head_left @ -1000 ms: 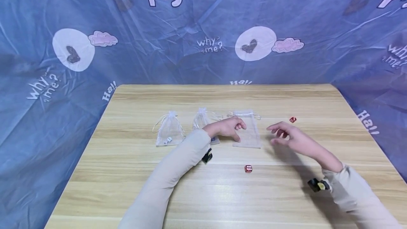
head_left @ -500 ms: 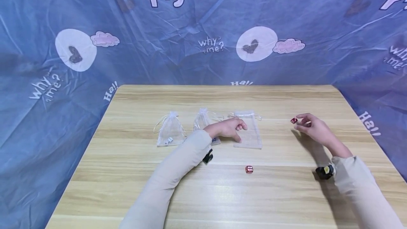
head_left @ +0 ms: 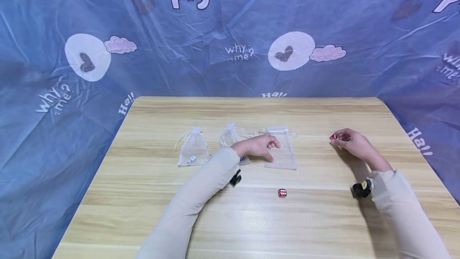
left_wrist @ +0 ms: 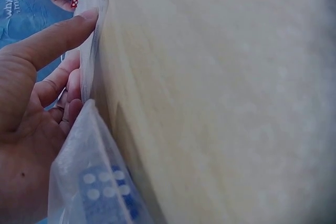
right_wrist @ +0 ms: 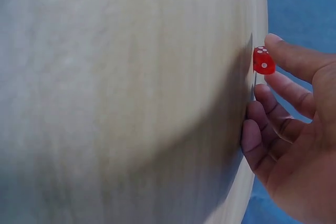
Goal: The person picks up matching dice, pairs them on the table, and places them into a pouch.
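Note:
My right hand (head_left: pixel 352 143) pinches a red die (head_left: pixel 333 136) with white dots between thumb and forefinger at the table's right. In the right wrist view the die (right_wrist: pixel 264 61) shows at the thumb tip, with the other fingers loosely bent below. My left hand (head_left: pixel 256 146) lies over the left part of a flat white mesh drawstring bag (head_left: pixel 285 155), fingers loosely curled and thumb stretched out. Beneath the left wrist is a second drawstring bag (head_left: pixel 227 136), partly hidden, with a blue die (left_wrist: pixel 105 190) inside. A second red die (head_left: pixel 282 192) lies nearer the front.
At the left a drawn-up mesh bag (head_left: pixel 194 147) holds white dice (head_left: pixel 191 159). The wooden table (head_left: pixel 143 195) reaches back to a blue printed cloth (head_left: pixel 201 67), which also hangs at both sides.
My right hand has moved right from beside the flat bag to the far red die, and its fingers have taken hold of it. The left hand has stayed in place.

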`<action>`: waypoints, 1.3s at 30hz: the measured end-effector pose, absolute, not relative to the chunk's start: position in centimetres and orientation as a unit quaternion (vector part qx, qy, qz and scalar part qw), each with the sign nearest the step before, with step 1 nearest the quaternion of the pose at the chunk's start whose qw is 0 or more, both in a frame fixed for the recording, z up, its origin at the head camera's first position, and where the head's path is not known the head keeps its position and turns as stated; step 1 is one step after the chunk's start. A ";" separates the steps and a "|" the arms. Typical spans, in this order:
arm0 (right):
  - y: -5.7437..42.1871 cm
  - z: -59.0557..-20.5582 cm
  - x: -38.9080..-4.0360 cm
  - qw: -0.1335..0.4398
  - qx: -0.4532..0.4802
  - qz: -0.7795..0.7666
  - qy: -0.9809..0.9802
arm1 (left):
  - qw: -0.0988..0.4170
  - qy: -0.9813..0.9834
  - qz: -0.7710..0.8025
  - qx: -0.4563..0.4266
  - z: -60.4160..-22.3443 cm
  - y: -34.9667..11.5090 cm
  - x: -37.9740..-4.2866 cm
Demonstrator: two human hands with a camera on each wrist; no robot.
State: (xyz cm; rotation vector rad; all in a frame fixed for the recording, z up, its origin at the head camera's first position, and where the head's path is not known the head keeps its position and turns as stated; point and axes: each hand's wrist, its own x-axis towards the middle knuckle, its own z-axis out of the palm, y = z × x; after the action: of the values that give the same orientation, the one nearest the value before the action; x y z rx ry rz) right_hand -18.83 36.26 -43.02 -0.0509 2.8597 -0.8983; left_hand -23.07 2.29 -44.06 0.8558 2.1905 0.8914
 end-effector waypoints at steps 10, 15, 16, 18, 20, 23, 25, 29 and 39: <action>36.2 -43.1 -18.4 0.067 -0.031 -0.287 0.955 | 0.314 0.824 0.340 0.327 -43.9 2.4 -23.0; 35.3 -42.5 -17.5 0.063 -0.051 -0.286 0.955 | 0.315 0.825 0.337 0.327 -43.9 2.2 -23.1; 35.0 -42.3 -17.3 0.064 -0.056 -0.285 0.955 | 0.315 0.825 0.336 0.327 -43.9 2.1 -23.1; 34.4 -41.9 -17.0 0.067 -0.064 -0.284 0.954 | 0.315 0.825 0.335 0.329 -43.8 2.1 -23.2; 33.8 -41.5 -16.4 0.067 -0.076 -0.287 0.952 | 0.316 0.824 0.335 0.331 -43.8 2.0 -23.2; 32.8 -41.3 -15.5 0.059 -0.104 -0.294 0.948 | 0.318 0.821 0.339 0.333 -43.8 2.1 -23.2; 32.0 -41.3 -14.6 0.053 -0.122 -0.305 0.943 | 0.317 0.820 0.338 0.335 -43.8 2.2 -23.1; 30.0 -41.5 -12.7 0.058 -0.163 -0.320 0.932 | 0.316 0.822 0.334 0.337 -43.8 2.3 -23.1; 25.5 -42.1 -9.3 0.112 -0.240 -0.372 0.890 | 0.310 0.824 0.333 0.337 -44.2 2.1 -23.0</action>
State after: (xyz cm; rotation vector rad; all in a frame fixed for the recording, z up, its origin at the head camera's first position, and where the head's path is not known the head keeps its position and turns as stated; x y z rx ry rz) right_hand -9.33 25.52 -42.09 -0.7038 2.6132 -1.0911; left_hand -22.99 2.07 -44.20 0.8908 2.1769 0.8781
